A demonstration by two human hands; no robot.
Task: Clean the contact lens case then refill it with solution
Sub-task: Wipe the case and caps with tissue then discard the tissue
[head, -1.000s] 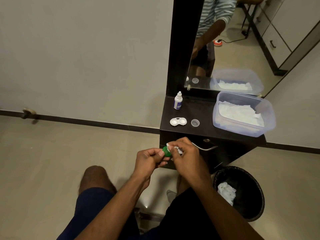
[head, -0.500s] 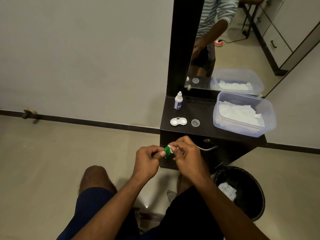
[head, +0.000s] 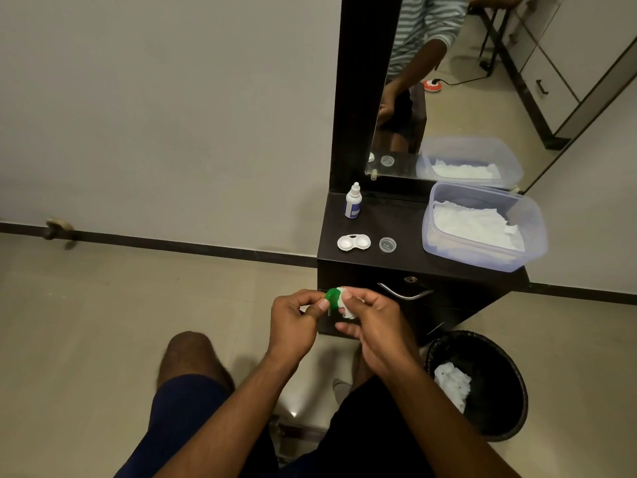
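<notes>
A single wide-angle head-worn view looks forward and steeply down from above the seated person's lap, so both forearms run up from the bottom edge and the left hand and right hand sit close to the lens near the centre. The low dark wooden cabinet stands just beyond the hands, farther from the lens, with the tall dark-framed mirror rising above it at upper right. The round black bin lies at lower right on the beige tiled floor. Straight lines bow toward the edges. There is no second view to share the scene with
</notes>
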